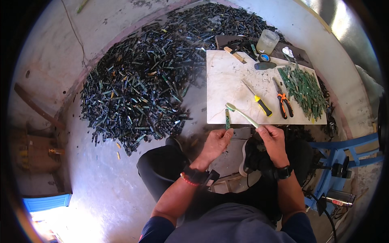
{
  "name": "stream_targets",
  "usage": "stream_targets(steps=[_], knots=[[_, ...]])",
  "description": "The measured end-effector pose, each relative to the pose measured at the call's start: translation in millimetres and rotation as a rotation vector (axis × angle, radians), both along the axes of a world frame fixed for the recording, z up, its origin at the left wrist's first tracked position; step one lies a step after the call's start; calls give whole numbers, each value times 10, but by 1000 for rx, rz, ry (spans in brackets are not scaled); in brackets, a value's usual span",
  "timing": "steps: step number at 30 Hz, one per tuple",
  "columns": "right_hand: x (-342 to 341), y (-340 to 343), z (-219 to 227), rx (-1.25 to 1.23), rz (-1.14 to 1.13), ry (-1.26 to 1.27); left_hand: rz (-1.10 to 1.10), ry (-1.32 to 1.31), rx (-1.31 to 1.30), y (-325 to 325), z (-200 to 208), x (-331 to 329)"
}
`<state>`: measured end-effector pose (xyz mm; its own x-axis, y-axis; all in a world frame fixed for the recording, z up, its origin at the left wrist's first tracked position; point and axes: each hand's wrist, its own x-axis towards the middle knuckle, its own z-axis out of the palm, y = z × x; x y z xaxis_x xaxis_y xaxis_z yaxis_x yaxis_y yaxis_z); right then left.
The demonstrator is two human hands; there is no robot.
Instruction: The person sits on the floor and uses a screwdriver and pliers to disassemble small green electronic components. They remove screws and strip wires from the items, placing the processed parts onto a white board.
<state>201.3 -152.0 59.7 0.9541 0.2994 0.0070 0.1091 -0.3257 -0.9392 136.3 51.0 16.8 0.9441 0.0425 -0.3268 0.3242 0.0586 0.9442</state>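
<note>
My left hand (217,142) is closed around the lower end of a narrow green circuit board strip (227,117), which points upward at the near edge of a white board (227,89). In my right hand (272,139) is a pale green toothbrush (245,115), gripped by its handle end. Its bristle head sits just above the top of the strip; whether they touch I cannot tell. Beyond my right hand, a yellow and black screwdriver (259,101) and orange-handled pliers (282,99) lie on the board.
A heap of green strips (304,91) covers the board's right side. Behind stand a cloudy plastic cup (268,41), a tape roll (264,58) and a dark-handled screwdriver (265,65). A large pile of dark strips (133,89) spreads over the floor at left. A blue chair (332,162) stands right.
</note>
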Motion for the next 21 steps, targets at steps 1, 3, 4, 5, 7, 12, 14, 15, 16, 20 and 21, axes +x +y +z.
stream_targets(steps=[1,3,4,5,7,12,14,15,16,20,21], knots=[[-12,-16,-9,-3,4,48,-3,-4,17,-1,-22,-2],[-35,-56,-20,-12,8,144,-2,1,-2,-2,-3,1],[-47,-95,-52,-26,49,122,-2,3,-11,-2,12,1],[-53,-134,-93,-38,90,98,1,15,-31,-2,36,2],[-35,-157,-132,-61,74,42,5,39,-69,2,78,5],[-10,-61,-57,-91,52,-59,31,59,-147,9,82,11],[-53,-34,-94,-124,34,-45,26,43,-115,20,97,4],[-52,-19,-102,-100,-37,-69,28,25,-92,24,90,-3],[-38,-4,-104,-75,-107,-94,30,6,-70,25,81,-10],[-10,120,6,7,-55,66,42,-86,196,0,-62,-14],[-23,167,-6,-5,-32,101,36,-107,307,-18,-45,-12]])
